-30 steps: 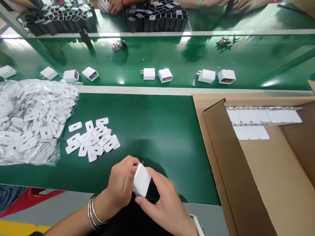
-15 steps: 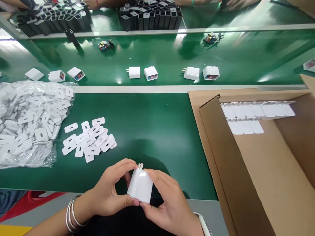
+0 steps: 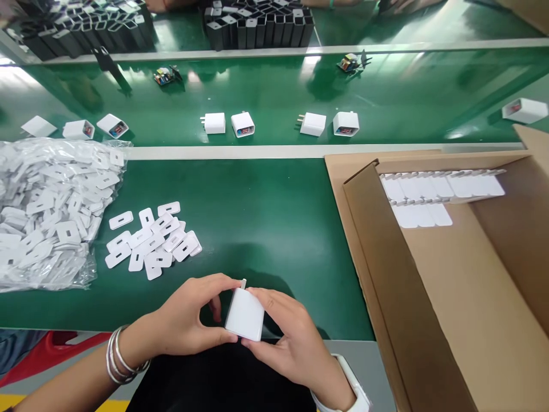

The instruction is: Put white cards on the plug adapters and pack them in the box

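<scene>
A white plug charger (image 3: pixel 245 316) is held between my two hands close to the table's front edge, its metal prong pointing away from me. My left hand (image 3: pixel 193 317) pinches its left side, fingertips at the prong end and thumb at the near end. On the right, my right hand (image 3: pixel 289 332) grips the charger the same way, finger on top and thumb below. The charger's near end face is mostly out of sight. Beyond my left hand lies a loose pile of white slotted end plates (image 3: pixel 151 243) on the green table (image 3: pixel 257 217).
A clear bag of white plates (image 3: pixel 47 217) lies at left. An open cardboard box (image 3: pixel 386 274) with rows of white chargers (image 3: pixel 422 214) stands at right. Past a pale rail, open-ended chargers (image 3: pixel 242 124) and circuit boards (image 3: pixel 168 75) sit on a green belt. Black casings (image 3: pixel 259 28) and other people's hands are behind.
The charger has turned in my hands, so a broad flat side now faces up and one prong shows. On the belt, chargers and circuit boards appear shifted left; the view also moved slightly.
</scene>
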{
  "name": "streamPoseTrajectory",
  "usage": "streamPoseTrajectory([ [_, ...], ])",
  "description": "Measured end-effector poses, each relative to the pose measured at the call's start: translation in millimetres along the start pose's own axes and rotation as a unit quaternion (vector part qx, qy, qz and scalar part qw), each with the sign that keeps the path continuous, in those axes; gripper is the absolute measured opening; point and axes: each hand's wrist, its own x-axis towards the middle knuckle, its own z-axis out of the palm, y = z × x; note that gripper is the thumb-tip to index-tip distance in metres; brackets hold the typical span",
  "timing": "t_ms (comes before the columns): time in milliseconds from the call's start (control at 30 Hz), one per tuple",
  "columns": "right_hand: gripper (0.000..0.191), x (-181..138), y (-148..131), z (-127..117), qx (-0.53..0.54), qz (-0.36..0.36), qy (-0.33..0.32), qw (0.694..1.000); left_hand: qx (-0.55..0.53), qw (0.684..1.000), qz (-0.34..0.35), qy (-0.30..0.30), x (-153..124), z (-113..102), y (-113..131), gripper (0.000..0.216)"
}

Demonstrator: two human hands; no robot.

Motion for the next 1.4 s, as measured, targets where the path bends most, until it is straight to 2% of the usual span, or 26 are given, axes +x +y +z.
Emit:
streamPoseTrajectory([
  [200,0.044,0.5,-2.5,-7.0,-0.027,-0.005,-0.014,1.0,-0.012,0.998,0.031,0.058,3.0,7.1,-0.2,0.051],
  [400,0.051,-4.7,1.9,1.2,-0.022,0.019,0.006,1.0,-0.018,0.991,0.089,0.099,-0.2,19.5,-9.3,0.051],
  [500,0.048,-6.1,3.6,2.9,-0.057,-0.02,0.025,0.998,-0.025,0.988,0.107,0.106,-2.6,24.8,-12.0,0.048],
  [600,0.04,-7.3,4.3,2.3,-0.094,-0.04,0.015,0.995,-0.032,0.99,0.108,0.084,-3.8,26.7,-12.7,0.05],
  [733,0.03,-9.6,7.0,3.3,-0.084,-0.019,0.015,0.996,-0.063,0.997,0.048,0.026,-2.8,24.2,-10.5,0.047],
  [867,0.046,-10.9,8.7,4.5,-0.036,0.003,0.022,0.999,-0.087,0.996,-0.009,-0.001,-0.2,20.2,-5.7,0.034],
  [1033,0.032,-9.2,3.5,8.9,0.053,0.045,0.03,0.997,-0.13,0.99,-0.05,-0.019,1.9,19.4,-1.7,0.036],
  [1133,0.026,-8.7,3.1,15.0,0.131,0.096,0.06,0.985,-0.185,0.978,-0.097,-0.012,4.8,22.0,0.5,0.038],
  [1233,0.023,-8.0,5.0,19.2,0.206,0.157,0.078,0.963,-0.27,0.95,-0.159,-0.003,9.4,25.6,2.8,0.037],
  [1333,0.029,-5.8,6.0,18.8,0.235,0.182,0.077,0.952,-0.326,0.924,-0.2,0.004,13.5,27.7,3.5,0.033],
  [1400,0.031,-4.0,5.2,17.6,0.233,0.187,0.072,0.952,-0.327,0.922,-0.207,0.004,15.1,27.6,2.9,0.032],
])
